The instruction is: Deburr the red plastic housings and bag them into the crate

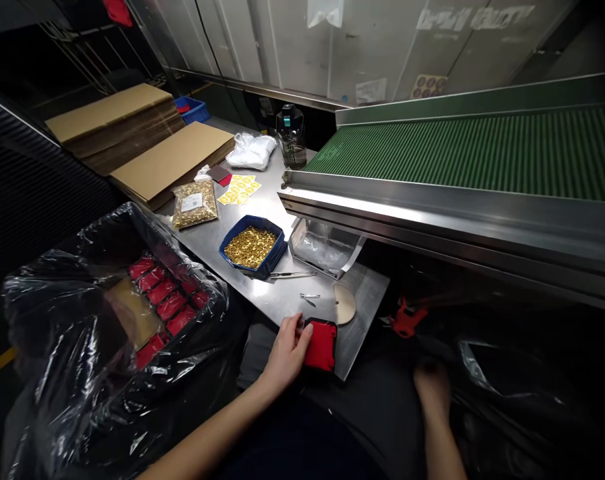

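My left hand grips a red and black pouch at the near edge of the steel table, fingers curled over its left side. My right hand reaches down into the dark to the right, beside a black plastic bag; its fingers are hidden in shadow. A blue tray of small gold parts sits further back on the table. A pair of tweezers and a small metal clip lie between the tray and the pouch.
A box lined with black plastic on my left holds rows of red pouches. A clear bag of gold parts, yellow stickers, flat cardboard, a water bottle and a green conveyor lie beyond. A red tool sits right of the table.
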Demonstrator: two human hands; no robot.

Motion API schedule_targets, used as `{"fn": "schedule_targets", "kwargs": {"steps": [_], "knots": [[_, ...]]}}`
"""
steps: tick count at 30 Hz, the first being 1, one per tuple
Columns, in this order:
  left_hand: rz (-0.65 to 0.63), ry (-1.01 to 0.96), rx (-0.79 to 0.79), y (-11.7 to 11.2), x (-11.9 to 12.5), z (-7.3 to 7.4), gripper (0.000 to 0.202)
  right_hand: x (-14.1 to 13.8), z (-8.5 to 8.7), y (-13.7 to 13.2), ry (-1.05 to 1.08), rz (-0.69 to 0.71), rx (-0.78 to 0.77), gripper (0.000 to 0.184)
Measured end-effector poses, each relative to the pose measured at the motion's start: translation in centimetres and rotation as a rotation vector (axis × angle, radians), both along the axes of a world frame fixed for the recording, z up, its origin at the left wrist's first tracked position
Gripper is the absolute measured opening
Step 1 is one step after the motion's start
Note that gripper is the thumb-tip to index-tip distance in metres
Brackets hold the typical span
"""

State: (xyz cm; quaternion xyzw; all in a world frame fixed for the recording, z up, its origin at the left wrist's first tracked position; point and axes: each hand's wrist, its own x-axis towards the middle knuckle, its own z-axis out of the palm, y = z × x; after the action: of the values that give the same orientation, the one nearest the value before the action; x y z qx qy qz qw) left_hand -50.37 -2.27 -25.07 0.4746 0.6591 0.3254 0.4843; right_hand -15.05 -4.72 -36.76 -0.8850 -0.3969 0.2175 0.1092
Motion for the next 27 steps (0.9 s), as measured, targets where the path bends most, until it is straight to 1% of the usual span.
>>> {"fn": "schedule_targets", "kwargs": {"steps": [2, 4, 6, 8, 10, 11, 12, 13, 14, 15, 16, 17, 19, 20, 22, 24, 25, 27], "knots": [[-0.011, -0.056, -0.021, -0.5, -0.4, 0.4, 0.056, -1.4, 1.3, -3.6, 0.011, -0.102, 0.026, 0.020], [-0.021, -0.117, -0.038, -0.9, -1.0, 0.8, 0.059, -3.5, 3.0, -6.4, 0.008, -0.166, 0.105, 0.025], [-0.020, -0.149, -0.037, -1.2, -1.5, 1.0, 0.058, -6.0, 5.3, -7.7, 0.016, -0.187, 0.199, 0.037], [-0.005, -0.144, -0.023, -1.2, -2.0, 1.2, 0.054, -9.1, 8.6, -7.2, 0.092, -0.139, 0.289, 0.042], [0.015, -0.127, -0.013, -1.2, -2.5, 1.5, 0.047, -12.6, 12.9, -4.6, 0.267, 0.000, 0.373, 0.039], [0.023, -0.123, -0.010, -1.3, -2.6, 1.7, 0.045, -14.5, 15.2, -2.5, 0.426, 0.111, 0.446, 0.036], [0.026, -0.124, -0.009, -1.4, -2.8, 1.9, 0.042, -16.5, 17.5, 0.0, 0.552, 0.247, 0.473, 0.035], [0.025, -0.128, -0.008, -1.5, -2.9, 2.2, 0.040, -18.5, 19.5, 3.0, 0.586, 0.392, 0.447, 0.035], [0.017, -0.133, -0.008, -1.8, -2.9, 2.5, 0.038, -20.4, 21.1, 6.2, 0.523, 0.533, 0.370, 0.036], [0.006, -0.138, -0.009, -2.1, -3.0, 2.8, 0.036, -22.1, 22.1, 9.5, 0.393, 0.659, 0.273, 0.037], [-0.007, -0.143, -0.011, -2.5, -3.0, 3.0, 0.034, -23.7, 22.6, 12.8, 0.326, 0.687, 0.238, 0.033], [-0.021, -0.146, -0.015, -2.9, -3.1, 3.3, 0.033, -25.0, 22.5, 15.9, 0.272, 0.690, 0.214, 0.028], [-0.054, -0.157, -0.033, -3.8, -3.3, 3.6, 0.030, -26.9, 21.1, 21.0, 0.172, 0.673, 0.125, 0.024], [-0.074, -0.166, -0.045, -4.2, -3.6, 3.8, 0.029, -27.6, 20.1, 22.8, 0.133, 0.662, 0.080, 0.026], [-0.109, -0.182, -0.069, -4.8, -4.3, 3.9, 0.026, -28.3, 18.1, 25.1, 0.068, 0.637, -0.005, 0.030], [-0.121, -0.189, -0.090, -5.1, -5.2, 3.9, 0.025, -28.4, 16.6, 25.9, 0.024, 0.623, -0.058, 0.030], [-0.117, -0.191, -0.099, -5.1, -5.7, 3.8, 0.025, -28.3, 16.2, 25.9, 0.009, 0.621, -0.070, 0.030], [-0.098, -0.203, -0.114, -4.9, -6.5, 3.6, 0.026, -28.0, 15.9, 25.8, -0.014, 0.621, -0.074, 0.028]]}}
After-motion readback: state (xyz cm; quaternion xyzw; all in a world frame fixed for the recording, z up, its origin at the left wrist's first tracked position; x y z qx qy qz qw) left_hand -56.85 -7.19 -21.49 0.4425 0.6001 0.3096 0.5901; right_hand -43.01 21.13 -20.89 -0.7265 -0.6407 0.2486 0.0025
